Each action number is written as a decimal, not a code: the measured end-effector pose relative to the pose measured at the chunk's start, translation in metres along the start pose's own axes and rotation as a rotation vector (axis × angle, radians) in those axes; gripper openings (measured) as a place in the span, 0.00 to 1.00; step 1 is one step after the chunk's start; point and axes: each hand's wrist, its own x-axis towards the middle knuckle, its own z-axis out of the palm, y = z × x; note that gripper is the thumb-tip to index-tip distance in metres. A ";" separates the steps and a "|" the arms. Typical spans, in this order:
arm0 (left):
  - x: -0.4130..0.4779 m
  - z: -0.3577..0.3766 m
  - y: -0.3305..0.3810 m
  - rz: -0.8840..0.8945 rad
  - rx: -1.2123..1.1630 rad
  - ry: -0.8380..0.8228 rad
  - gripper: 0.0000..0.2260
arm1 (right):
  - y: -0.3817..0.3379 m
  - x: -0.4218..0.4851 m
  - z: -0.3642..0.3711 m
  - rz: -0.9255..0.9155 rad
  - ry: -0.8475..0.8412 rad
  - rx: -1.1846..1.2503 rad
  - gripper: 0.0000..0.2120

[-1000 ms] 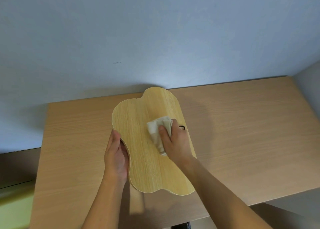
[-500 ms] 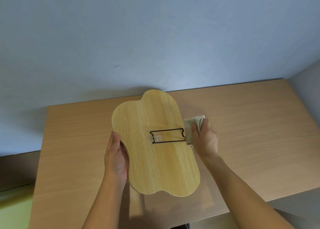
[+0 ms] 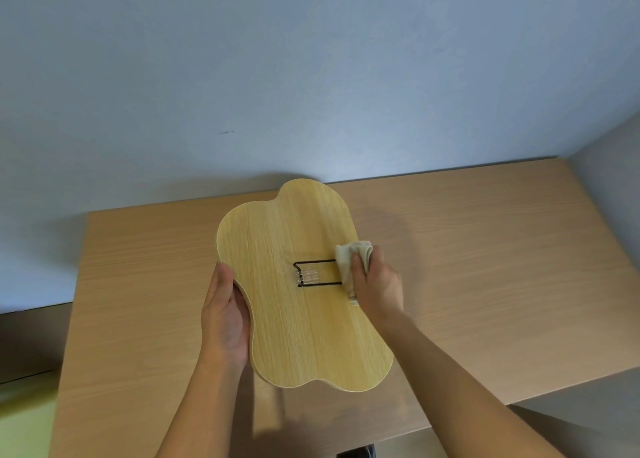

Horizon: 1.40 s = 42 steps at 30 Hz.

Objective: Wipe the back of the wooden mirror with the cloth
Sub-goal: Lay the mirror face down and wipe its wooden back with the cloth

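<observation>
The wooden mirror [image 3: 287, 319] is a wavy, light-wood panel held above the table with its back facing me. A black wire stand [image 3: 313, 273] is fixed across its middle. My left hand [image 3: 225, 319] grips the mirror's left edge, thumb on the back. My right hand [image 3: 377, 284] presses a folded beige cloth [image 3: 348, 255] against the right side of the back, over the right end of the wire stand. The mirror's glass side is hidden.
A light wooden table [image 3: 485, 267] lies under the mirror and runs up to a pale blue wall [image 3: 311, 77]. A grey side wall [image 3: 616, 167] closes the right. The table's front edge runs near the bottom right, with a dark object [image 3: 356, 453] below it.
The cloth swept from the middle of the back out past the right edge, uncovering the wire stand, and has now come back onto the right side. My left hand kept its hold.
</observation>
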 end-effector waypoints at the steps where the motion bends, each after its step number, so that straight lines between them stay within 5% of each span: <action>1: 0.000 0.000 0.000 -0.003 -0.004 -0.012 0.22 | 0.009 0.003 -0.001 0.018 0.017 -0.041 0.13; 8: -0.001 0.001 0.000 0.000 -0.001 0.003 0.19 | 0.024 0.021 -0.017 0.044 0.112 -0.122 0.09; 15: -0.003 0.003 0.002 0.004 0.017 0.036 0.19 | -0.053 -0.013 -0.019 -0.141 -0.071 0.352 0.15; 18: -0.003 0.003 0.003 0.006 0.015 0.031 0.22 | -0.059 -0.024 -0.007 -0.205 -0.105 0.241 0.16; 30: -0.004 0.006 -0.002 -0.003 0.026 0.007 0.17 | 0.034 0.011 -0.009 0.085 -0.074 -0.094 0.15; 37: -0.024 0.040 0.031 0.058 0.073 -0.017 0.17 | 0.003 0.042 -0.068 -0.082 -0.006 -0.142 0.10; 42: -0.031 0.045 0.023 0.050 0.134 -0.017 0.17 | -0.010 0.027 -0.083 -0.242 -0.345 -0.280 0.26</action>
